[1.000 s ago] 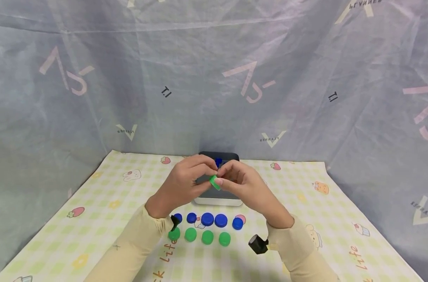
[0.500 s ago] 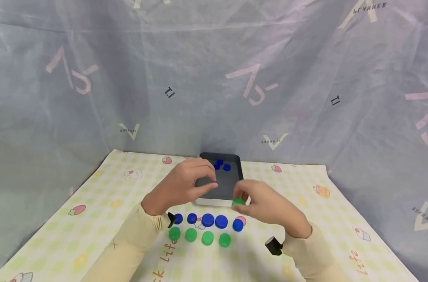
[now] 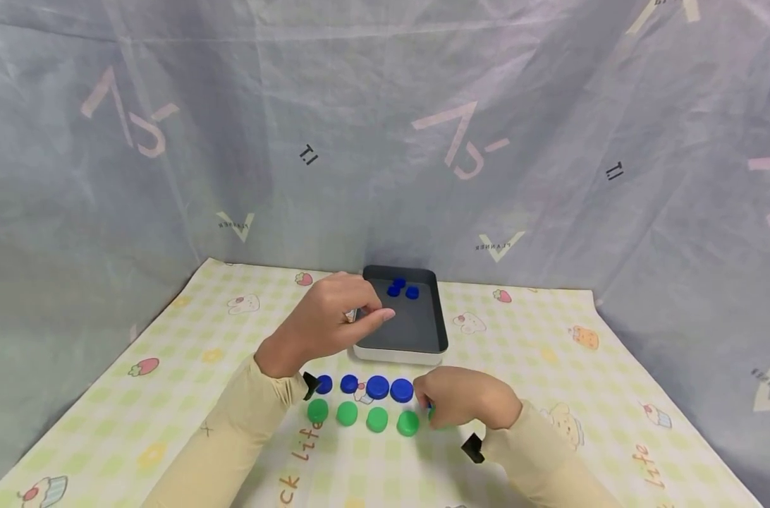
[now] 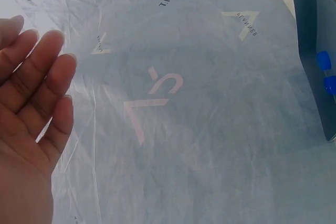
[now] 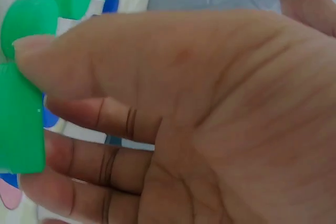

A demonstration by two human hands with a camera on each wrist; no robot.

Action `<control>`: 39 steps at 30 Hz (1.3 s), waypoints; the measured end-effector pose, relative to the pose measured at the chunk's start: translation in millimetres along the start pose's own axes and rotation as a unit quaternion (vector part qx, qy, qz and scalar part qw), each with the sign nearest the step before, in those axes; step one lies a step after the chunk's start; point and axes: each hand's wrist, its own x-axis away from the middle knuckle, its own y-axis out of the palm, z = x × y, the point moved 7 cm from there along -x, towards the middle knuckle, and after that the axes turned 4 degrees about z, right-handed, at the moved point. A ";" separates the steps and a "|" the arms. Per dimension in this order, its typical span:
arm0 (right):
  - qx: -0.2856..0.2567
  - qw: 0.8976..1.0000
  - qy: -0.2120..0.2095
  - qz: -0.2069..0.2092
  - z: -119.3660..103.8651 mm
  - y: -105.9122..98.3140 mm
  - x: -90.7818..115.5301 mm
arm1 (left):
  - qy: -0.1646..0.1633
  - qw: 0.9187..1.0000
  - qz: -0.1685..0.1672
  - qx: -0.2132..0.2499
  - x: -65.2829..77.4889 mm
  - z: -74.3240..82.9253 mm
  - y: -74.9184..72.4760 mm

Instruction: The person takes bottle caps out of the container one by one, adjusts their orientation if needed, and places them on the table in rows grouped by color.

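Note:
In the head view my right hand (image 3: 466,398) is low over the table at the right end of two rows of caps. It pinches a green bottle cap (image 5: 21,121) between thumb and fingers, seen large in the right wrist view. Green caps (image 3: 377,420) form the nearer row, and blue caps (image 3: 377,386) the farther one. The rightmost blue cap is mostly hidden behind the right hand. My left hand (image 3: 331,314) hovers by the tray's left side with fingers loosely bent, holding nothing; its palm and relaxed fingers show in the left wrist view.
A dark-floored tray with a white outer wall (image 3: 398,355) stands behind the rows. Three blue caps (image 3: 412,292) lie near its far end. A checked, printed cloth (image 3: 518,346) covers the table, and a grey curtain (image 3: 385,141) hangs behind it.
The right hand has parted from the left and carried the green cap down and right, from above the tray to the end of the rows. The left hand has stayed almost in place.

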 end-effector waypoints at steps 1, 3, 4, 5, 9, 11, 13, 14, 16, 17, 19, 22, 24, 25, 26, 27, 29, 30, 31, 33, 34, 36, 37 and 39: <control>0.007 1.000 0.003 0.000 0.1 0.9 -1.3 | 0.001 1.000 0.002 -0.001 -0.8 -0.2 -0.8; 0.022 1.000 0.009 -0.001 0.5 3.1 -3.5 | 0.000 1.000 0.001 -0.002 -1.4 -0.6 -1.0; 0.028 1.000 0.012 -0.002 0.4 4.0 -4.2 | -0.001 1.000 0.000 -0.003 -1.4 -0.7 -0.8; 0.033 0.999 0.014 -0.003 0.3 4.9 -4.8 | -0.001 1.000 0.000 -0.003 -1.2 -0.6 -0.3; 0.040 0.999 0.024 -0.005 -0.9 7.2 -5.9 | -0.004 1.000 0.001 0.001 -0.9 0.2 0.6; 0.042 0.999 0.027 -0.007 -1.8 8.0 -6.2 | -0.002 1.000 0.004 0.002 -1.3 0.7 0.4; 0.046 0.999 0.028 -0.008 -2.4 9.0 -6.8 | 0.000 1.000 0.006 0.003 -1.4 0.9 0.5; 0.047 0.998 0.029 -0.008 -2.6 9.4 -7.0 | 0.000 1.000 0.007 0.004 -1.2 0.6 0.7; 0.050 0.998 0.030 -0.007 -2.8 10.4 -7.2 | 0.003 1.000 0.010 0.004 -0.8 0.5 1.1; 0.050 0.998 0.032 -0.007 -2.7 10.8 -7.2 | 0.003 1.000 0.012 0.004 -0.6 0.4 1.2; 0.052 0.998 0.037 -0.009 -2.4 11.8 -7.1 | 0.004 1.000 0.013 0.004 0.1 0.4 1.2; 0.055 0.997 0.047 -0.020 -1.3 14.3 -7.5 | 0.001 1.000 0.012 0.002 0.6 0.7 1.4; 0.059 0.997 0.050 -0.027 -0.9 15.7 -8.3 | -0.002 1.000 0.009 0.001 0.9 0.6 1.5; 0.060 0.997 0.050 -0.029 -0.9 16.0 -8.7 | -0.004 1.000 0.009 0.001 1.0 0.4 1.6; 0.060 0.996 0.051 -0.031 -0.6 16.6 -9.2 | -0.005 1.000 0.008 0.000 1.1 0.3 1.5; 0.059 0.996 0.052 -0.033 -0.4 16.6 -9.3 | -0.007 1.000 0.008 0.000 1.3 -0.2 1.3; 0.054 0.996 0.054 -0.034 0.0 16.6 -9.3 | -0.007 1.000 0.009 -0.001 1.8 -0.5 0.8; 0.052 0.997 0.055 -0.035 0.0 16.4 -8.9 | -0.008 1.000 0.009 -0.001 2.0 -0.8 0.6; 0.049 0.997 0.055 -0.036 0.0 15.8 -8.3 | -0.007 1.000 0.010 -0.001 2.3 -0.8 0.6; 0.045 0.997 0.052 -0.030 -0.3 13.9 -6.8 | -0.007 1.000 0.010 0.000 2.8 -1.1 0.7; 0.045 0.998 0.048 -0.023 -0.5 12.4 -6.1 | -0.008 1.000 0.009 0.000 3.0 -1.2 1.0; 0.047 0.998 0.036 -0.006 -1.2 8.5 -4.5 | -0.008 1.000 0.008 0.000 3.2 -1.7 1.9; 0.046 0.998 0.031 0.002 -1.4 6.6 -3.6 | -0.008 1.000 0.008 0.000 3.2 -1.8 2.1; 0.043 0.999 0.020 0.017 -1.5 3.9 -2.2 | -0.007 1.000 0.009 0.000 3.5 -2.3 2.4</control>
